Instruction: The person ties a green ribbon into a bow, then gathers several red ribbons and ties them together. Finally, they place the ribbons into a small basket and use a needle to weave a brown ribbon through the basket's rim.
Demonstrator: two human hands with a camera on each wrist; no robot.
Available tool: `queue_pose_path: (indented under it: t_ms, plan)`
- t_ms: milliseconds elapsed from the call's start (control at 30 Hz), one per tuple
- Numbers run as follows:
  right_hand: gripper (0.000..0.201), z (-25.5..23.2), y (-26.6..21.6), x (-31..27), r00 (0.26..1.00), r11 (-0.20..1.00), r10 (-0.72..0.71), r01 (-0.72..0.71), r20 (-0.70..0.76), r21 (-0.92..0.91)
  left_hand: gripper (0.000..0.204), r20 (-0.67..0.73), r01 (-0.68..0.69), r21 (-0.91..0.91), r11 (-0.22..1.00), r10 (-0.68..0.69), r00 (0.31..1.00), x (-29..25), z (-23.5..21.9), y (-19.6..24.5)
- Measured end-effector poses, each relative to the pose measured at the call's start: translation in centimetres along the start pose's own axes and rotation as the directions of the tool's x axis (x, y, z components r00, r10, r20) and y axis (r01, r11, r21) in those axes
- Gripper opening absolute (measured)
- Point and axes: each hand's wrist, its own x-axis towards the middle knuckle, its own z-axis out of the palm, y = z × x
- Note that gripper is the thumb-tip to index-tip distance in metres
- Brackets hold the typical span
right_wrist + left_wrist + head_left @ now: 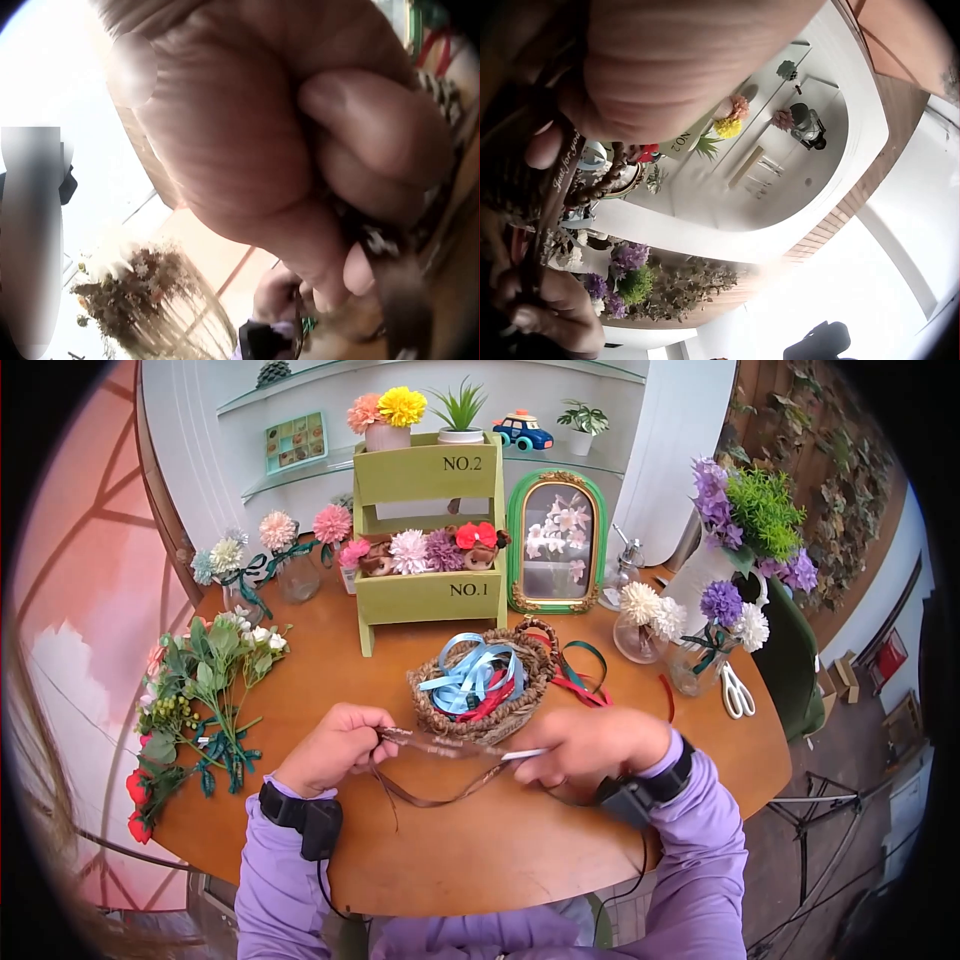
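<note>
A brown ribbon (440, 744) with white lettering is stretched between both hands, just in front of the basket. My left hand (345, 748) pinches one end between thumb and fingers. The right hand (588, 748) grips the other end, and a short white strip (524, 754) juts from its fingers toward the left. Below the taut stretch, a loose loop of ribbon (440, 800) hangs over the table. "Just for you" is readable on the ribbon (564, 169) in the left wrist view. In the right wrist view, the ribbon (401, 292) runs down from the curled fingers.
Behind the hands sits a woven basket (430, 712) of blue and red ribbons. Bunched artificial flowers (205, 680) lie at left. A green two-tier stand (430, 598), a framed picture (556, 540) and flower vases (640, 638) line the back; white scissors (738, 692) lie at right.
</note>
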Motion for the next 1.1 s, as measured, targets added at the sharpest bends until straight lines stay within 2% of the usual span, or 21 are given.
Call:
queue_pose_path:
  t_ms: [100, 167, 233, 300, 367, 433, 467, 500, 533, 567, 600, 633, 700, 767, 833, 867, 900, 967, 1000, 1067, 1100]
  plan:
    - [0.023, -2.6, 3.1, -2.5, 0.996, 0.999, 0.037, -0.037, -0.085, -0.003, 0.023, 0.002, 0.038, 0.051, 0.998, -0.039, 0.999, 0.2, 0.2, 0.0]
    - [0.024, -3.9, 4.3, -4.1, 0.965, 0.974, 0.224, -0.22, -0.134, 0.047, 0.023, 0.016, 0.055, 0.079, 0.995, -0.057, 0.998, 0.3, 0.6, 0.0]
    - [0.023, -5.1, 5.7, -5.1, 0.953, 0.963, 0.261, -0.246, -0.155, 0.107, 0.023, 0.033, 0.071, 0.114, 0.991, -0.075, 0.997, 0.4, 1.2, 0.0]
    - [0.021, -5.9, 6.3, -6.0, 0.918, 0.944, 0.325, -0.329, -0.228, 0.021, 0.022, 0.031, 0.101, 0.116, 0.988, -0.105, 0.994, 0.6, 1.9, -0.2]
    - [0.019, -6.3, 7.8, -6.1, 0.895, 0.937, 0.343, -0.346, -0.285, 0.04, 0.023, 0.065, 0.052, 0.144, 0.988, -0.062, 0.996, 1.0, 1.9, -0.8]
    - [0.018, -6.5, 8.5, -5.9, 0.835, 0.915, 0.36, -0.403, -0.417, -0.017, 0.02, 0.098, 0.115, 0.033, 0.993, -0.118, 0.988, 1.1, 1.6, -1.1]
    - [0.025, -6.2, 8.7, -5.9, 0.774, 0.811, 0.335, -0.527, -0.537, -0.254, 0.02, 0.088, 0.121, 0.035, 0.992, -0.123, 0.988, 1.1, 1.6, -1.1]
    - [0.025, -6.0, 8.5, -6.2, 0.786, 0.82, 0.323, -0.511, -0.528, -0.259, 0.019, 0.112, 0.112, -0.048, 0.993, -0.106, 0.988, 1.0, 1.6, -1.0]
    - [0.029, -5.6, 6.9, -6.8, 0.729, 0.819, 0.204, -0.493, -0.654, -0.293, 0.018, 0.127, 0.102, -0.133, 0.986, -0.085, 0.988, 0.8, 1.6, -0.8]
    - [0.034, -5.3, 5.2, -7.1, 0.652, 0.816, 0.077, -0.475, -0.754, -0.328, 0.018, 0.097, 0.104, -0.138, 0.985, -0.091, 0.991, 0.7, 1.6, -0.7]
    - [0.032, -4.8, 3.7, -7.1, 0.579, 0.878, 0.063, -0.42, -0.813, -0.231, 0.017, 0.096, 0.065, -0.105, 0.992, -0.055, 0.994, 0.7, 1.7, -0.6]
    - [0.028, -4.5, 1.7, -6.7, 0.561, 0.869, 0.074, -0.442, -0.825, -0.223, 0.017, 0.101, 0.025, -0.07, 0.997, -0.017, 0.995, 0.8, 1.8, -0.6]
    - [0.024, -3.0, 0.5, -5.3, 0.565, 0.962, 0.02, -0.237, -0.825, -0.138, 0.016, 0.122, -0.033, -0.084, 0.996, 0.043, 0.992, 0.7, 2.0, -0.8]
    - [0.021, -1.1, 0.2, -4.0, 0.765, 0.999, -0.025, 0.045, -0.643, 0.015, 0.016, 0.141, -0.12, -0.052, 0.991, 0.126, 0.982, 0.7, 2.6, -0.5]
    - [0.024, 1.4, -0.1, -1.8, 0.8, 0.977, -0.205, 0.204, -0.564, -0.066, 0.017, 0.153, -0.142, -0.074, 0.987, 0.152, 0.976, 0.4, 3.1, 0.0]
    - [0.026, 2.2, -1.5, -1.4, 0.846, 0.991, -0.134, 0.1, -0.515, -0.093, 0.017, 0.161, -0.16, -0.101, 0.982, 0.175, 0.971, 0.2, 3.2, 0.0]
    - [0.028, 2.9, -1.0, -0.5, 0.843, 0.957, -0.244, 0.128, -0.479, -0.261, 0.017, 0.165, -0.158, -0.099, 0.983, 0.172, 0.971, 0.1, 3.2, -0.1]
    - [0.028, 4.1, 0.2, 0.8, 0.863, 0.927, -0.312, 0.185, -0.398, -0.326, 0.017, 0.152, -0.148, -0.104, 0.983, 0.163, 0.975, 0.0, 2.8, -0.1]
    - [0.028, 4.6, 0.7, 1.3, 0.861, 0.928, -0.305, 0.173, -0.407, -0.329, 0.017, 0.165, -0.153, -0.103, 0.983, 0.168, 0.972, 0.1, 2.6, 0.0]
    - [0.025, 5.4, 1.5, 2.0, 0.89, 0.915, -0.323, 0.208, -0.321, -0.345, 0.017, 0.12, -0.05, -0.145, 0.988, 0.068, 0.99, 0.1, 2.4, 0.1]
    - [0.025, 5.6, 1.9, 2.2, 0.891, 0.916, -0.317, 0.2, -0.324, -0.347, 0.017, 0.128, -0.053, -0.147, 0.988, 0.072, 0.989, 0.1, 2.4, 0.0]
